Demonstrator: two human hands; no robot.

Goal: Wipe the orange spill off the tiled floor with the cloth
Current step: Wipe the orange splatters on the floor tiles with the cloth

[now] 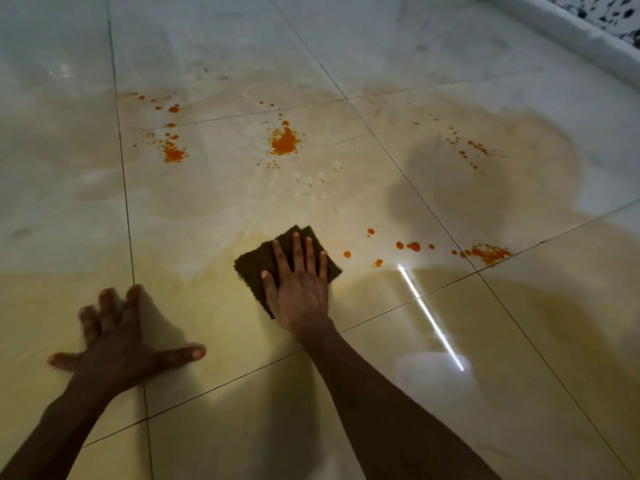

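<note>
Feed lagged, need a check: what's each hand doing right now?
Left hand: open, fingers spread, flat on the tiled floor.
Right hand: open, palm pressing the cloth down.

Dark brown cloth; orange spill in splatters; glossy cream tiled floor, thin dark grout lines.

Two bare forearms are seen, no sleeves anywhere up to the frame edge. Left hand: nothing worn on the wrist behind the fingers, no ring or glove noted (its fingertips are motion-blurred, so fine detail cannot be read). Right hand: bare too, short pale nails visible at the ends of the fingers, knuckle creases just behind them, no watch or band at the wrist.
</note>
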